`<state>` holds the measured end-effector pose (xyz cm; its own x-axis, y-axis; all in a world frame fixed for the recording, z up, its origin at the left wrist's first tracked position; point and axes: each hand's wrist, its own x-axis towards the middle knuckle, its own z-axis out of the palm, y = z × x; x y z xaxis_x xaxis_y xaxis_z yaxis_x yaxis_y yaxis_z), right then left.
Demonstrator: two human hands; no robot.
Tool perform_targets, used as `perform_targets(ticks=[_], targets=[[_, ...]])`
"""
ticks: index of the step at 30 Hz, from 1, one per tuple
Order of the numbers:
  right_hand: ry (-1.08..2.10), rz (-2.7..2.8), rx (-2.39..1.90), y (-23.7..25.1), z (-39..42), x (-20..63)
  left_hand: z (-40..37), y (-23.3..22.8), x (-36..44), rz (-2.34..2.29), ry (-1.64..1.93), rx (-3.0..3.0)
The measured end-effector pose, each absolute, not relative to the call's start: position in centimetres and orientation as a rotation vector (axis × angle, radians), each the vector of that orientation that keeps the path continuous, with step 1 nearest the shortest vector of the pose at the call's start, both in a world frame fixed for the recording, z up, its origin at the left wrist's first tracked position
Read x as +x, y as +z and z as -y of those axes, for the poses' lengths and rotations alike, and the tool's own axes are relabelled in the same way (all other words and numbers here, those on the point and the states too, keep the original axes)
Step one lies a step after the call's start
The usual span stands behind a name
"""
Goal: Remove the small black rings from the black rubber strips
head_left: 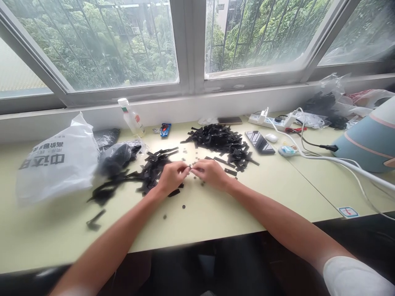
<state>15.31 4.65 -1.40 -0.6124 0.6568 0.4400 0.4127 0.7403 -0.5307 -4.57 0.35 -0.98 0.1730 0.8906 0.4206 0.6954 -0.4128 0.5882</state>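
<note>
My left hand (173,176) and my right hand (211,173) meet fingertip to fingertip over the middle of the pale table. Both are closed in a pinch, and whatever small dark thing lies between the fingertips is too small to name. Beside my left hand is a loose heap of black fabric strips (152,166). A larger pile of black strips (217,139) lies beyond my right hand, with a few single strips close to it. Small round dark discs are scattered around my hands, one disc (184,206) nearer the table's front edge.
A white plastic bag (63,160) stands at the left, near a clear bottle (131,117). On the right are a phone (259,142), a white earbud case (271,137), a power strip (271,122) with cables, and a blue-green rounded object (367,139). Windows rise behind the table.
</note>
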Motion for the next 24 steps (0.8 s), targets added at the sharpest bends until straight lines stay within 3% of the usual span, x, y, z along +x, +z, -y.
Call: perform_targets(ticks=[6, 11, 15, 20, 24], targets=[[0.471, 2.303, -1.042, -0.3, -6.6, 17.3, -0.7, -0.6, -5.5, -1.604, 1.157, 2.151], [0.271, 2.419, -1.443, 1.6, -9.1, 21.6, -1.6, -0.6, -7.7, -1.989, 1.143, 2.155], [0.306, 2.546, -1.689, 2.7, -9.2, 23.0, -2.0, -1.0, -8.2, -2.199, 1.121, 2.226], [0.268, 2.54, -1.75, 3.0, -8.8, 22.4, -1.4, -0.6, -6.6, -2.001, 1.19, 2.389], [0.393, 2.41, -1.491, 2.8, -8.2, 21.3, -0.8, 0.0, -5.4, -1.618, 1.277, 2.539]])
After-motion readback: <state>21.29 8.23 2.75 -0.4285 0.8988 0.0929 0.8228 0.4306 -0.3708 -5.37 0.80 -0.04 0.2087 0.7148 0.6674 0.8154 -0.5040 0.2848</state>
